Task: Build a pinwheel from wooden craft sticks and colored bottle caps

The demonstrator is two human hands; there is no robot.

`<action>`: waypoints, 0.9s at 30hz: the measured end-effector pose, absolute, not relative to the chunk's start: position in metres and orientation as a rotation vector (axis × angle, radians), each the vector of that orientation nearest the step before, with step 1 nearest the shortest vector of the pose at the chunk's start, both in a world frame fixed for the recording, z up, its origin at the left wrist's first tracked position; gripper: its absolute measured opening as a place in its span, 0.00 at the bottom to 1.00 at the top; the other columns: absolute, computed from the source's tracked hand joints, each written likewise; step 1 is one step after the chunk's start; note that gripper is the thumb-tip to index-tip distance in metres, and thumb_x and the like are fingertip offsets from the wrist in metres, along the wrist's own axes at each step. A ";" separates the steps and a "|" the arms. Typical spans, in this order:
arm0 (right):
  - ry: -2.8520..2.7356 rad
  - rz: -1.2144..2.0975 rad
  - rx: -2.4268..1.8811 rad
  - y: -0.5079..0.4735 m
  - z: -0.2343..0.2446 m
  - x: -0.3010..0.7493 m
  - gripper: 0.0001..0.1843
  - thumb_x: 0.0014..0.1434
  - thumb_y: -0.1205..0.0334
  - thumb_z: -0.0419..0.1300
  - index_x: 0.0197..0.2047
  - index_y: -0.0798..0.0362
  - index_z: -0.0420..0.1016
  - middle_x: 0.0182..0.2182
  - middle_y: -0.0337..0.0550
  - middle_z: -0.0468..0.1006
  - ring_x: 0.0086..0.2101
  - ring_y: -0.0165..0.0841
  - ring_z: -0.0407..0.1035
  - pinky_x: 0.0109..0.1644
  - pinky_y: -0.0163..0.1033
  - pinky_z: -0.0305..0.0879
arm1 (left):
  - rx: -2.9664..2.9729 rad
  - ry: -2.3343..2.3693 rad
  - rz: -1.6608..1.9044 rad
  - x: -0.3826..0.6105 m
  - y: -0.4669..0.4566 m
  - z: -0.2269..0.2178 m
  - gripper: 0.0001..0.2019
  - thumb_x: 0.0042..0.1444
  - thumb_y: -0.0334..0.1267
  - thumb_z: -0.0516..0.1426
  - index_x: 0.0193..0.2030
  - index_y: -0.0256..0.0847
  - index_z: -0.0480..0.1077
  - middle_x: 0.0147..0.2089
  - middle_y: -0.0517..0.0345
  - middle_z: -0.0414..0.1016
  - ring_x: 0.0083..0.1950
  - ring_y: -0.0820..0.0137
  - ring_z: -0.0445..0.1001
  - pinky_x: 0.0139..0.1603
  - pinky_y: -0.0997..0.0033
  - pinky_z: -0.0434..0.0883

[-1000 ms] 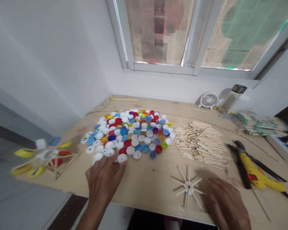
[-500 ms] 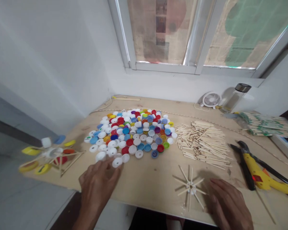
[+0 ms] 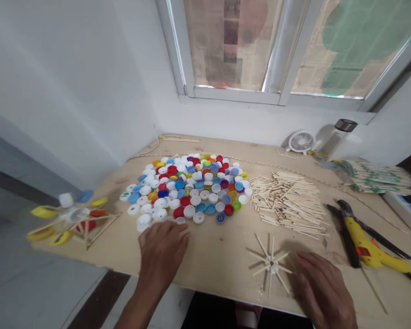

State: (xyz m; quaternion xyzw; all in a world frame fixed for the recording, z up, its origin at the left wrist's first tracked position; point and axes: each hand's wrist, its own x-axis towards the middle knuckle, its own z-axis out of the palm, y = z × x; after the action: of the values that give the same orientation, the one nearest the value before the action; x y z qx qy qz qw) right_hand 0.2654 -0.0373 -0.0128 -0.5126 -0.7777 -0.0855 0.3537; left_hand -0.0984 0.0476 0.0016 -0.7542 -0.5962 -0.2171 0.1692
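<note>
A pale plywood counter (image 3: 212, 246) runs under a white-framed window (image 3: 239, 45), with plain white walls at the left and behind.

The left hand (image 3: 162, 249) lies palm down at the near edge of a heap of bottle caps (image 3: 192, 189) in white, blue, red, yellow, green and purple. Its fingertips reach a white cap (image 3: 180, 220) at the rim of the heap. Whether anything is pinched beneath the fingers cannot be told.

The right hand (image 3: 324, 285) rests flat on the counter with its fingers stretched out and holds nothing. It is just beside a stick star (image 3: 270, 264), thin wooden sticks fanned out from a small white hub.

Behind the star lies a loose pile of sticks (image 3: 289, 205). To its right are a yellow glue gun (image 3: 366, 242) and dark pliers (image 3: 344, 228) side by side. Near the wall stand a small white fan (image 3: 300, 141) and a clear bottle (image 3: 334, 137) with a dark lid. Packets (image 3: 376, 180) of sticks carry green print, too blurred to read.

At the far left edge sits a stick frame (image 3: 71, 221) with yellow, red and white caps fixed to it.
</note>
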 end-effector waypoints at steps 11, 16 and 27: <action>-1.966 -0.177 -1.356 -0.039 -0.008 0.261 0.15 0.59 0.69 0.56 0.50 0.52 0.71 0.44 0.50 0.77 0.45 0.43 0.72 0.47 0.50 0.67 | -2.223 -1.539 -0.567 -0.070 0.070 0.006 0.10 0.58 0.33 0.53 0.30 0.43 0.74 0.30 0.53 0.76 0.39 0.55 0.72 0.44 0.51 0.61; -1.952 -0.149 -1.391 -0.037 -0.004 0.258 0.16 0.59 0.69 0.55 0.50 0.52 0.71 0.44 0.50 0.78 0.45 0.42 0.72 0.47 0.49 0.67 | -2.304 -1.409 -0.803 -0.059 0.056 0.006 0.07 0.59 0.35 0.54 0.32 0.42 0.73 0.35 0.51 0.75 0.38 0.59 0.73 0.40 0.56 0.66; -1.977 0.005 -1.302 -0.056 0.027 0.238 0.19 0.59 0.70 0.55 0.54 0.53 0.67 0.44 0.50 0.77 0.46 0.42 0.71 0.49 0.51 0.65 | -2.945 -1.304 -1.271 0.020 -0.022 0.012 0.08 0.57 0.27 0.52 0.36 0.44 0.69 0.48 0.51 0.78 0.48 0.68 0.77 0.46 0.72 0.74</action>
State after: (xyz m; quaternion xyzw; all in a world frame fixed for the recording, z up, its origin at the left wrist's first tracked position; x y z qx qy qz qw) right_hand 0.2375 -0.0555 0.0266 -0.5094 -0.7734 0.0019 0.3773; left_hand 0.0198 -0.0221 0.0116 -0.8396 -0.3718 -0.3623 -0.1598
